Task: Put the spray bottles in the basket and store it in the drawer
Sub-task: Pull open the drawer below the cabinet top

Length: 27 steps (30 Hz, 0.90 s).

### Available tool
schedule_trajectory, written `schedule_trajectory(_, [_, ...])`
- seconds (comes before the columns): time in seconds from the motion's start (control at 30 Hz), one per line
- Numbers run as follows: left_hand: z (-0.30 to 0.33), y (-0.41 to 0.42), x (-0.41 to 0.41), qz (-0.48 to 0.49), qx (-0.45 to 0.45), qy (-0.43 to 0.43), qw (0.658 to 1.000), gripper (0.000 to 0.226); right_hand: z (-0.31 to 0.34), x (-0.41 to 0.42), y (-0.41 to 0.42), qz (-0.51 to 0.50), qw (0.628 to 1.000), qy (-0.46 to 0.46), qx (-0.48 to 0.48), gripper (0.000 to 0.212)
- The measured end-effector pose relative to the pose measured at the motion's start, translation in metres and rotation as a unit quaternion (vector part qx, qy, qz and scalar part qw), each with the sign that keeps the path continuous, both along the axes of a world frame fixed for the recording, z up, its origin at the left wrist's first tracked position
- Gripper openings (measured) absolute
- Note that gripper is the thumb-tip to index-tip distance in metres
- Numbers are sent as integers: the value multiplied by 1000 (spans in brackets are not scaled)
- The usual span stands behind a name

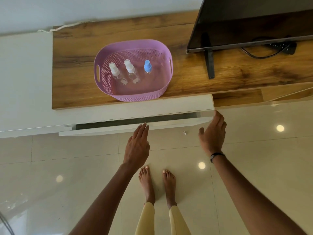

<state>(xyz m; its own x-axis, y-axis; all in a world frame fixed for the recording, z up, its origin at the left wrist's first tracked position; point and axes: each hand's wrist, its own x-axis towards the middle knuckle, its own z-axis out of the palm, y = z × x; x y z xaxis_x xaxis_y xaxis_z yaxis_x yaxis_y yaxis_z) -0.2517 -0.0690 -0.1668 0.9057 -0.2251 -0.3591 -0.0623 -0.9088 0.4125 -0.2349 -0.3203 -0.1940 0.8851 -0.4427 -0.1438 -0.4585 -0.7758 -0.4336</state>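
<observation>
basket [135, 97]: on wood top, three bottles [130, 70] upright inside
drawer [135, 128]: slightly open, 6 o'clock of basket
left hand [137, 146]: flat, empty, fingertips at drawer front
right hand [214, 133]: open, empty

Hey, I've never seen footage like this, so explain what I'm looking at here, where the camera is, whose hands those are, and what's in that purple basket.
There is no machine here. A person wears a wide-angle camera on the head, so the single picture looks down past their own arms to their bare feet on a glossy tiled floor.

Both hands are empty, fingers outstretched. The left hand reaches toward the front of a white drawer, which stands slightly open. The right hand hovers near the drawer's right end.

Above the drawer is a wooden cabinet top. On it sits a purple basket holding three small clear spray bottles: two with white caps and one with a blue cap. To the right stands a television, with a black power strip behind it.
</observation>
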Motion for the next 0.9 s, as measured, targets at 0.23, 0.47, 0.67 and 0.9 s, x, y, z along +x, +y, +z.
schedule_trajectory(0.23, [-6, 19, 2, 22, 21, -7, 1000, 60, 9, -8, 98, 309, 949, -52, -30, 48])
schedule_trajectory(0.47, [-16, 45, 2, 29, 70, 3, 997, 66, 1, 8, 144, 385, 923, 4, -13, 44])
schedule_trajectory(0.67, [-16, 46, 6, 38, 57, 5, 998, 62, 4, 12, 148, 364, 931, 25, -7, 28])
schedule_trajectory(0.9, [-10, 52, -12, 22, 42, 14, 999, 66, 12, 3, 153, 377, 923, 66, -30, 24])
